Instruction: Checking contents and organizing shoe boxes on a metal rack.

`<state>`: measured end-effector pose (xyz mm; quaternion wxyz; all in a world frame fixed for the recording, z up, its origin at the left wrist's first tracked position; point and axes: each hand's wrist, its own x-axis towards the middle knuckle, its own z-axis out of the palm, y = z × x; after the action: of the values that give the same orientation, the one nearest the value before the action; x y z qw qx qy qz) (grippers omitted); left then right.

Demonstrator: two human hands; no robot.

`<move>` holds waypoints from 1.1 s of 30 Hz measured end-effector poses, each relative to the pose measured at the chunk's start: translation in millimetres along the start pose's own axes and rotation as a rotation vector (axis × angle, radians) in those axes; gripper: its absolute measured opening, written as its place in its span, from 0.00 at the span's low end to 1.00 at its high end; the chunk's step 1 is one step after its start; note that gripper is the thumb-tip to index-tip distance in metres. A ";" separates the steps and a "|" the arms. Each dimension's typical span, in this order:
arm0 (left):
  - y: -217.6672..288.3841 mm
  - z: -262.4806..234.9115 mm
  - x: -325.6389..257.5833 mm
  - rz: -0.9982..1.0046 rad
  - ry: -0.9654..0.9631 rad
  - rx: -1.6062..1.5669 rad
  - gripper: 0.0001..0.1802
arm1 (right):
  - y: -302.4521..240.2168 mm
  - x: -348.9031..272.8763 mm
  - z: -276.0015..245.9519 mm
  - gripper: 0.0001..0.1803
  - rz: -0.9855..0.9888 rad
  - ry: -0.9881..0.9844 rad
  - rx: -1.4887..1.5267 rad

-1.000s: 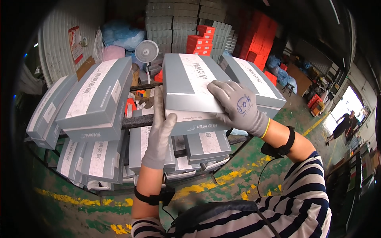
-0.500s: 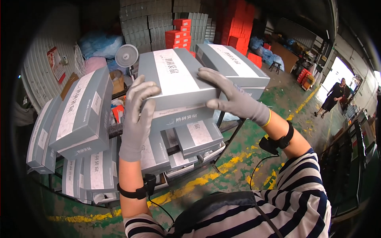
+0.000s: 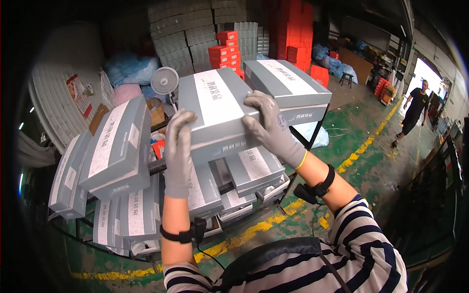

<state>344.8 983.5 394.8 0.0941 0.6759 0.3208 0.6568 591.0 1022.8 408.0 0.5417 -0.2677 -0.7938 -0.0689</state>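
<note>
A long grey lidded cardboard box (image 3: 237, 90) with a white printed band lies in front of me on the upper level of a rack. My left hand (image 3: 179, 151), in a grey glove, is closed about its near left corner, with the fingertips curled over the lid's edge. At the near right corner my gloved right hand (image 3: 271, 127) grips it, fingers on the lid and thumb against the front edge. A similar grey box (image 3: 310, 87) rests just beyond on the right. Two more stand tilted at the left, the nearer being a banded box (image 3: 97, 161).
More grey boxes (image 3: 261, 178) fill the rack's lower level. A round fan (image 3: 165, 80) stands behind, before stacked grey cartons (image 3: 171, 41) and red boxes (image 3: 298, 29). On the right, a person (image 3: 416, 110) in dark clothes walks on the green floor (image 3: 342, 141) with yellow lines.
My right hand has drawn in at the box's near right corner, its thumb now higher on the front edge. The view has shifted a little. The person on the right has come nearer.
</note>
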 end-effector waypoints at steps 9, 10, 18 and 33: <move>-1.4 -19.4 -40.1 0.047 0.076 -0.115 0.22 | -64.7 -32.6 -16.3 0.14 -0.327 0.005 -0.086; 2.8 -29.5 -60.7 0.021 0.100 -0.057 0.21 | -76.4 -40.8 -14.1 0.11 -0.311 -0.113 0.100; 14.3 -44.4 -291.6 -0.530 0.264 0.279 0.14 | -56.8 -276.0 69.2 0.04 -0.064 -0.902 0.618; 48.4 -227.5 -543.9 -1.385 0.811 -0.152 0.23 | -286.6 -345.0 232.8 0.06 -0.091 -1.090 0.875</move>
<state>181.3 575.9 -1.6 0.4018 0.0242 0.6304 0.6637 349.2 752.2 56.4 0.1211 0.0118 -0.9176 0.3784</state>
